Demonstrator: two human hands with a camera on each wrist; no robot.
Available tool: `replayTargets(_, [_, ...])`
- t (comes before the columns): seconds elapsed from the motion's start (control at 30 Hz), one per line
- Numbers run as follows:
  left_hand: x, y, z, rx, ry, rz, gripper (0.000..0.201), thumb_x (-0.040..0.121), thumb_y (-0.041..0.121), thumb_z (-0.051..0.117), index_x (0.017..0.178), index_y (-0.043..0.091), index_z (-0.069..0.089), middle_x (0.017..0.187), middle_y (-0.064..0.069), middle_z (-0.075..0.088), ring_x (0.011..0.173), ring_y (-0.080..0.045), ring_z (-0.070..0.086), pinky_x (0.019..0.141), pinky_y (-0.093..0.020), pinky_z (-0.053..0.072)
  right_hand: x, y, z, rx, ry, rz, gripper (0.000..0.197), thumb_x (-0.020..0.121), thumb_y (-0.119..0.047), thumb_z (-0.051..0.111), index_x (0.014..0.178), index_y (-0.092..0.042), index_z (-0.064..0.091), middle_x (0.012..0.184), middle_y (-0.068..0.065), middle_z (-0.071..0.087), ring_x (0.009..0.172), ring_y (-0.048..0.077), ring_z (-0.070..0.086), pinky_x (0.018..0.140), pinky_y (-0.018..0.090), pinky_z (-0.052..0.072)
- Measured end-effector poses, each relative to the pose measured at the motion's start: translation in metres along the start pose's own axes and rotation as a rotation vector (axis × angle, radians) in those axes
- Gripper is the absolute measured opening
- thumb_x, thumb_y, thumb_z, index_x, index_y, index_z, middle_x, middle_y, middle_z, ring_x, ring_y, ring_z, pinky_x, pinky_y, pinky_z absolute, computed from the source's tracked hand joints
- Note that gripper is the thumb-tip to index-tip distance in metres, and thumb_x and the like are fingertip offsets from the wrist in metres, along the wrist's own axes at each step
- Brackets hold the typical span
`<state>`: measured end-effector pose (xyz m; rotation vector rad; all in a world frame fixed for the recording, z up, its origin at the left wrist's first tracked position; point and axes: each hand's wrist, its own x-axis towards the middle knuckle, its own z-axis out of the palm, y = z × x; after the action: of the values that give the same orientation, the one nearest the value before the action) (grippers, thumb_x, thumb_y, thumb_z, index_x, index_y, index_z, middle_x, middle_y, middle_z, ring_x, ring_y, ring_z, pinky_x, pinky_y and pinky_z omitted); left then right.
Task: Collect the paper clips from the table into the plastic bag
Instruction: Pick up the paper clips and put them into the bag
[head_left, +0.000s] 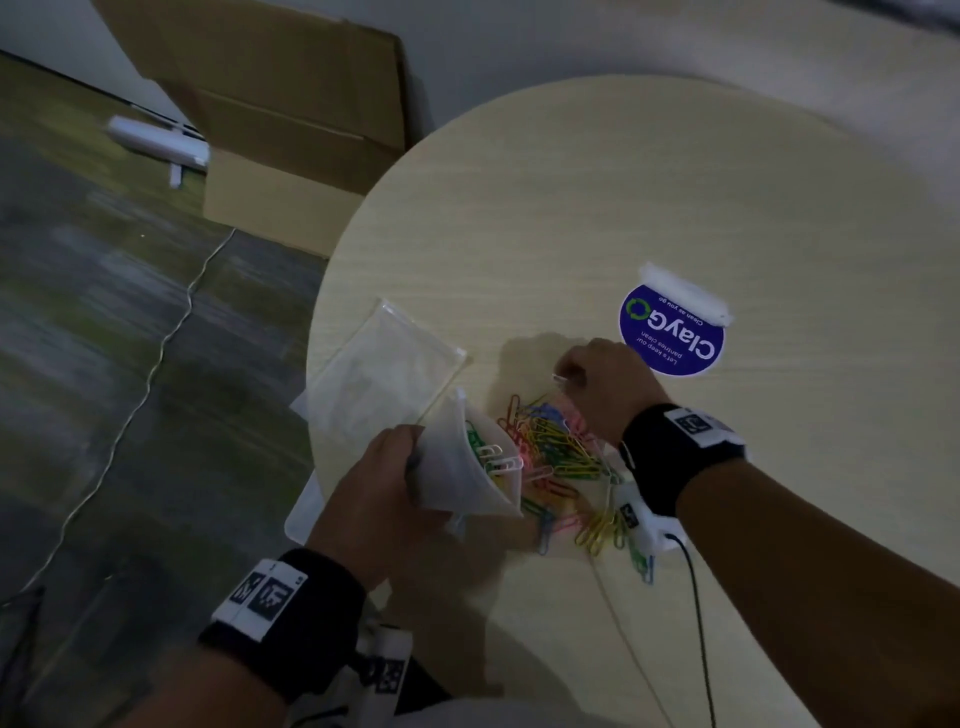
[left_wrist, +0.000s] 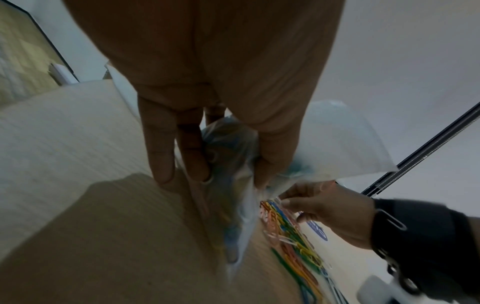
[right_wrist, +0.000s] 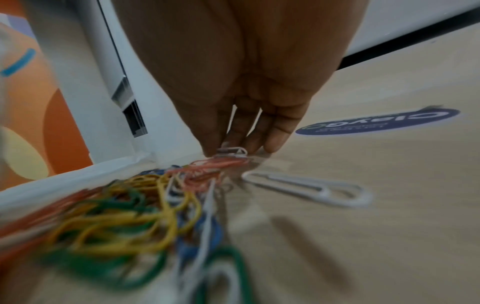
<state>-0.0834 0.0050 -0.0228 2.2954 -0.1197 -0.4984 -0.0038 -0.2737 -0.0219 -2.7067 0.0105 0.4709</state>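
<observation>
A heap of coloured paper clips (head_left: 558, 457) lies on the round pale table (head_left: 675, 208). My left hand (head_left: 374, 493) grips a clear plastic bag (head_left: 467, 462) with its mouth held open toward the heap; several clips lie inside it. In the left wrist view the bag (left_wrist: 233, 160) is bunched between my thumb and fingers. My right hand (head_left: 597, 389) is at the far side of the heap and pinches a white paper clip (head_left: 560, 378) in its fingertips (right_wrist: 228, 147). Another white clip (right_wrist: 306, 188) lies loose on the table beside the heap (right_wrist: 124, 209).
Two more clear plastic bags lie flat at the table's left edge (head_left: 382, 376). A round blue sticker (head_left: 670, 332) sits right of my right hand. A cardboard box (head_left: 291, 130) and a white cable (head_left: 156, 364) are on the floor to the left.
</observation>
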Motion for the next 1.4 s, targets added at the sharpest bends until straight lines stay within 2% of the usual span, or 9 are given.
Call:
replayTargets(0.2, [0.001, 0.002, 0.000, 0.016, -0.014, -0.031, 0.067, 0.063, 0.036, 0.086, 0.119, 0.032, 0.050, 0.110, 0.009, 0.056, 0.100, -0.012, 0.058, 0.083, -0.042, 0.054, -0.053, 0.002, 0.011, -0.116, -0.116, -0.097, 0.053, 0.078, -0.045, 0.067, 0.125, -0.024, 0.055, 0.117, 0.004, 0.046, 0.103, 0.027, 0.042, 0.090, 0.039, 0.043])
replayTargets(0.37, [0.002, 0.007, 0.002, 0.024, -0.015, -0.022, 0.064, 0.066, 0.038, 0.085, 0.118, 0.030, 0.049, 0.110, 0.006, 0.055, 0.101, -0.015, 0.059, 0.081, -0.043, 0.055, -0.058, 0.008, 0.025, -0.049, -0.036, -0.062, 0.033, 0.086, -0.023, 0.061, 0.118, -0.017, 0.060, 0.105, 0.012, 0.055, 0.098, 0.034, 0.052, 0.083, 0.035, 0.039])
replayTargets(0.57, [0.008, 0.018, 0.006, 0.019, -0.006, -0.023, 0.063, 0.067, 0.031, 0.086, 0.119, 0.029, 0.051, 0.115, 0.004, 0.057, 0.104, -0.017, 0.060, 0.085, -0.043, 0.054, -0.066, 0.008, 0.013, 0.045, 0.054, -0.007, 0.026, 0.085, -0.019, 0.062, 0.110, -0.015, 0.066, 0.099, 0.014, 0.063, 0.096, 0.035, 0.057, 0.078, 0.034, 0.041])
replayTargets(0.8, [0.017, 0.033, 0.012, 0.071, 0.004, -0.019, 0.069, 0.070, 0.032, 0.086, 0.127, 0.026, 0.048, 0.124, 0.004, 0.054, 0.110, -0.017, 0.056, 0.087, -0.033, 0.049, -0.097, -0.023, -0.050, 0.344, 0.175, 0.042, 0.019, 0.080, -0.029, 0.071, 0.097, -0.022, 0.071, 0.085, -0.009, 0.070, 0.081, 0.009, 0.061, 0.072, 0.012, 0.041])
replayTargets(0.87, [0.018, 0.035, 0.015, 0.100, 0.009, -0.018, 0.068, 0.069, 0.033, 0.085, 0.125, 0.026, 0.049, 0.121, 0.004, 0.053, 0.110, -0.019, 0.057, 0.087, -0.035, 0.050, -0.103, -0.037, -0.060, 0.317, 0.146, -0.003, 0.018, 0.079, -0.030, 0.072, 0.095, -0.022, 0.070, 0.083, -0.008, 0.070, 0.079, 0.010, 0.062, 0.072, 0.017, 0.044])
replayTargets(1.03, [0.016, 0.038, 0.018, 0.092, 0.029, -0.026, 0.061, 0.069, 0.034, 0.082, 0.120, 0.029, 0.051, 0.115, 0.003, 0.055, 0.107, -0.024, 0.061, 0.087, -0.036, 0.050, -0.102, -0.066, -0.057, 0.180, 0.086, -0.082, 0.022, 0.079, -0.031, 0.067, 0.090, -0.012, 0.070, 0.087, 0.007, 0.072, 0.085, 0.025, 0.063, 0.078, 0.039, 0.046])
replayTargets(1.17, [0.014, 0.039, 0.017, 0.101, 0.035, -0.010, 0.055, 0.071, 0.030, 0.080, 0.117, 0.027, 0.051, 0.111, 0.002, 0.055, 0.102, -0.026, 0.062, 0.083, -0.034, 0.048, -0.105, -0.075, -0.059, 0.182, 0.102, -0.137, 0.025, 0.084, -0.024, 0.061, 0.105, -0.013, 0.071, 0.106, 0.003, 0.073, 0.100, 0.023, 0.064, 0.088, 0.037, 0.046])
replayTargets(1.3, [0.013, 0.038, 0.017, 0.076, 0.024, -0.030, 0.061, 0.069, 0.029, 0.081, 0.121, 0.027, 0.049, 0.117, 0.001, 0.055, 0.108, -0.025, 0.060, 0.089, -0.039, 0.051, -0.103, -0.052, -0.056, 0.578, 0.195, -0.018, 0.033, 0.078, -0.010, 0.058, 0.105, -0.023, 0.071, 0.100, -0.007, 0.074, 0.092, 0.005, 0.068, 0.078, 0.033, 0.055])
replayTargets(1.4, [0.013, 0.036, 0.017, 0.062, 0.016, -0.014, 0.063, 0.069, 0.030, 0.083, 0.121, 0.026, 0.049, 0.119, 0.002, 0.055, 0.108, -0.023, 0.059, 0.088, -0.042, 0.052, -0.096, -0.032, -0.036, 0.517, -0.010, -0.011, 0.061, 0.069, 0.001, 0.059, 0.125, -0.024, 0.058, 0.122, -0.008, 0.064, 0.107, 0.004, 0.059, 0.089, 0.024, 0.046])
